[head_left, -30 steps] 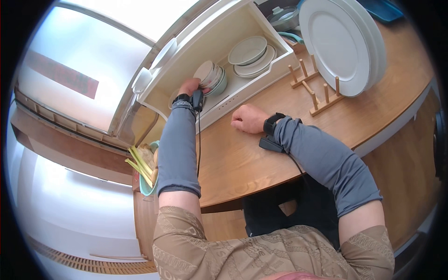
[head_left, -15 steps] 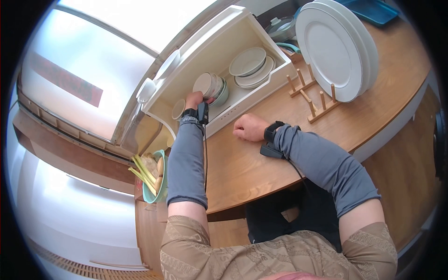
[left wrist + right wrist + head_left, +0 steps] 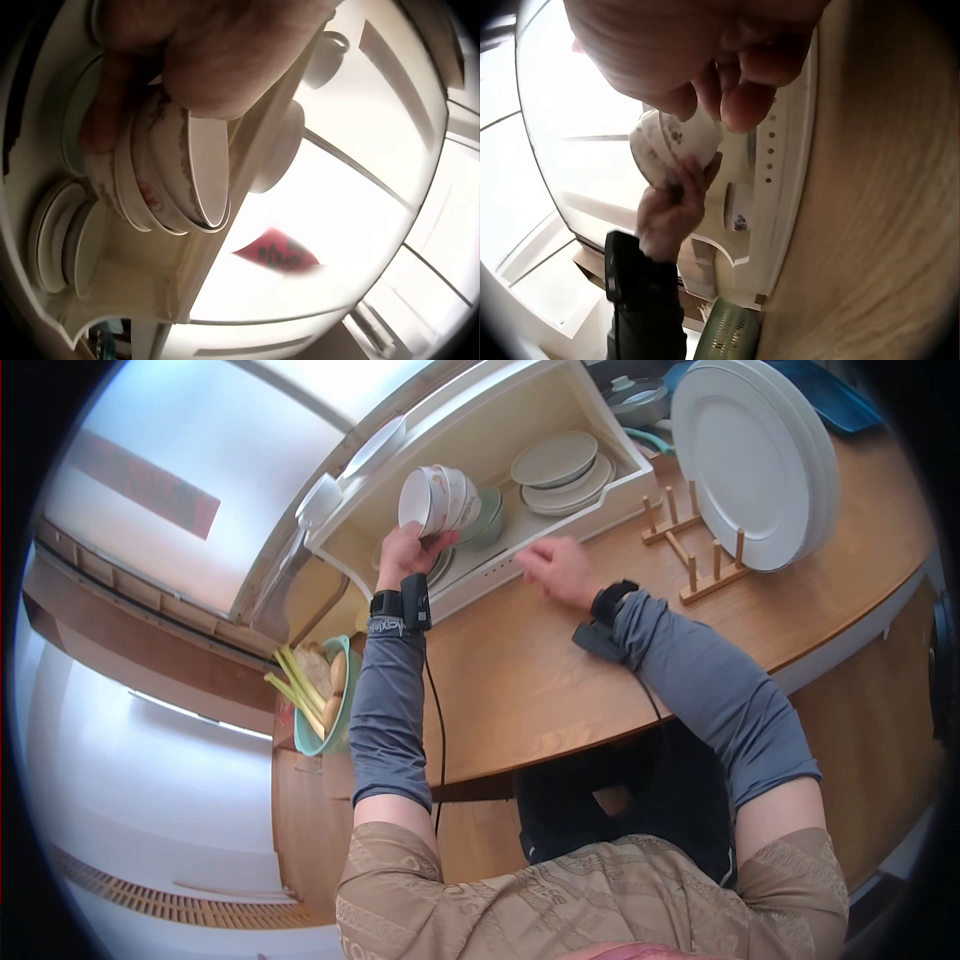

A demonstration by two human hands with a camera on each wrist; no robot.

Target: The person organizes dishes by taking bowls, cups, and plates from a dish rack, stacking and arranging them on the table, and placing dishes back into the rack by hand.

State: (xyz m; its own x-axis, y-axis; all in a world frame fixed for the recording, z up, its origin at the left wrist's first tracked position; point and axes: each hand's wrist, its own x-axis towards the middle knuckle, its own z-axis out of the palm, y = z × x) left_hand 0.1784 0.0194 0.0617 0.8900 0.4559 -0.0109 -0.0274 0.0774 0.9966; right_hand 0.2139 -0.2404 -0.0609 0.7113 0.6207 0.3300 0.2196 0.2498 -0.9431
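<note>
My left hand (image 3: 404, 556) grips a nested stack of white bowls (image 3: 438, 498), tilted on its side above the white shelf rack (image 3: 335, 560). Thumb and fingers clasp the stack near its lower side, and the left wrist view shows floral marks on the bowls (image 3: 161, 165). A pale green bowl (image 3: 487, 518) sits in the rack just behind the stack. Over the rack's front edge hangs my right hand (image 3: 562, 570), its fingers loosely bent with nothing in them. In the right wrist view those fingers (image 3: 746, 105) overlap the bowls.
Several plates (image 3: 555, 460) are stacked at the rack's right end. Large white plates (image 3: 745, 465) stand upright by a wooden peg rack (image 3: 715, 575) on the table (image 3: 540, 680). A green basket (image 3: 345, 705) of vegetables is at the left. Dishes (image 3: 375, 448) rest on the rack's top.
My left hand has lifted the white bowls out of the rack, leaving the green bowl behind. The right hand has moved forward toward the rack, its fingers loosening.
</note>
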